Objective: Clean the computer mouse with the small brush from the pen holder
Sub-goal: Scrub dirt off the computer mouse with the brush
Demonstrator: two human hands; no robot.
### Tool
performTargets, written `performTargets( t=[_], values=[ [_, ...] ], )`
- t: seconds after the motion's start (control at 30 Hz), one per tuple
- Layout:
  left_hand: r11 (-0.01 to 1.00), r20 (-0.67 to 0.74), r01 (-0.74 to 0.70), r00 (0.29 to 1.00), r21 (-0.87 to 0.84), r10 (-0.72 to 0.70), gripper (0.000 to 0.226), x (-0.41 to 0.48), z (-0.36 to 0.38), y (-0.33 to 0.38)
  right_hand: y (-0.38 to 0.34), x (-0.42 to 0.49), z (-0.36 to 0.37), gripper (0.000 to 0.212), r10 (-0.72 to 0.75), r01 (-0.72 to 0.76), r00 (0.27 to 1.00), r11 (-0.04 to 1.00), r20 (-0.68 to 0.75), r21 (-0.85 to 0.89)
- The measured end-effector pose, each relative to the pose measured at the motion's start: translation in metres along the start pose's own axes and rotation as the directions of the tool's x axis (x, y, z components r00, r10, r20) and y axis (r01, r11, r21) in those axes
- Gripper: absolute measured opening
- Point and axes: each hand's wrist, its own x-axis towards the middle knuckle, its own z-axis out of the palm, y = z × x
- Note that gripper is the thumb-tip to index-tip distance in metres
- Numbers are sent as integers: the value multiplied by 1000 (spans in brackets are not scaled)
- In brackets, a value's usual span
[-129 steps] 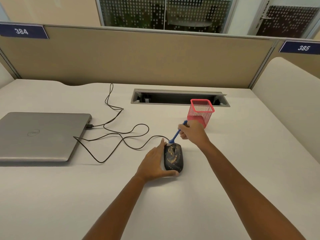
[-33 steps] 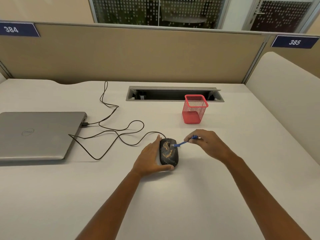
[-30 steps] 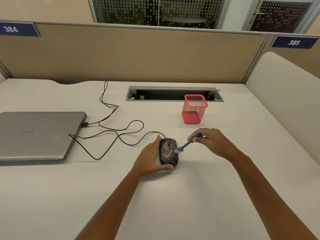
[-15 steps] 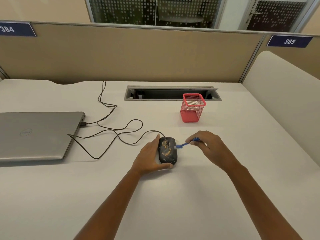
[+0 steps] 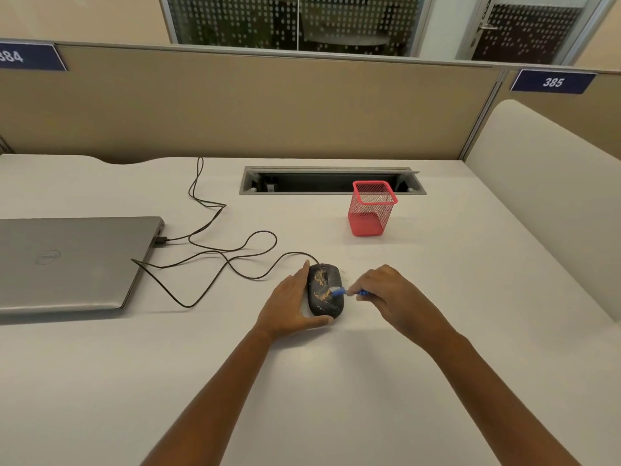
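A black computer mouse (image 5: 323,290) streaked with orange-yellow dirt lies on the white desk (image 5: 437,331). My left hand (image 5: 291,306) cups its left side and near end, thumb along the bottom. My right hand (image 5: 389,294), just right of the mouse, pinches a small blue brush (image 5: 342,291). The brush lies nearly level, its pale bristle tip on the mouse's right half; most of the handle is hidden in my fingers. The red mesh pen holder (image 5: 370,208) stands upright behind the mouse and looks empty.
A shut grey laptop (image 5: 70,264) lies at the left, with the mouse's black cable (image 5: 218,253) looping from its side across the desk. A recessed cable tray (image 5: 331,180) runs along the back under a tan partition (image 5: 268,105). A cream side panel (image 5: 544,203) bounds the right.
The brush has swept over the mouse, from its front end to its right side. In the last half second my right hand dropped lower and the tip moved further onto the top.
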Motion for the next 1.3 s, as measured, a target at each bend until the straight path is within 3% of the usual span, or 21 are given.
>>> performTargets(
  t=[0.07,0.27,0.4,0.53,0.73,0.9,1.03,1.13,1.3],
  values=[
    [1000,-2,-4,1000,-3,4,120,-1,0,0,0,-7,-5,19,-8,8,1000,1000,6,4],
    [1000,-10,-19,1000,-7,19,118,-4,2,-2,0,-4,4,20,-9,7,979,1000,-203,-13],
    [1000,-15,-25,1000,-16,25,115,-7,4,-5,-4,-19,26,16,-50,31,969,996,-240,-85],
    [1000,-22,-23,999,-17,23,114,-6,5,-5,-8,-46,34,27,-122,75,956,980,-267,-182],
    [999,-19,-30,999,-18,30,114,-6,5,-8,-14,-35,32,18,-75,5,914,985,-398,-175],
    [997,-42,-46,998,-54,44,111,-10,5,-8,-20,-47,53,17,-61,-20,915,980,-398,-196],
    [993,-75,-89,994,-75,84,104,-14,4,-6,-24,-61,54,30,-118,25,911,972,-395,-234],
    [995,-60,-82,995,-51,79,105,-13,7,-12,-27,-50,48,17,-78,-15,888,980,-453,-199],
    [997,-61,-56,997,-46,53,102,-13,9,-14,-30,-33,55,17,-42,-60,879,978,-475,-198]
  ],
)
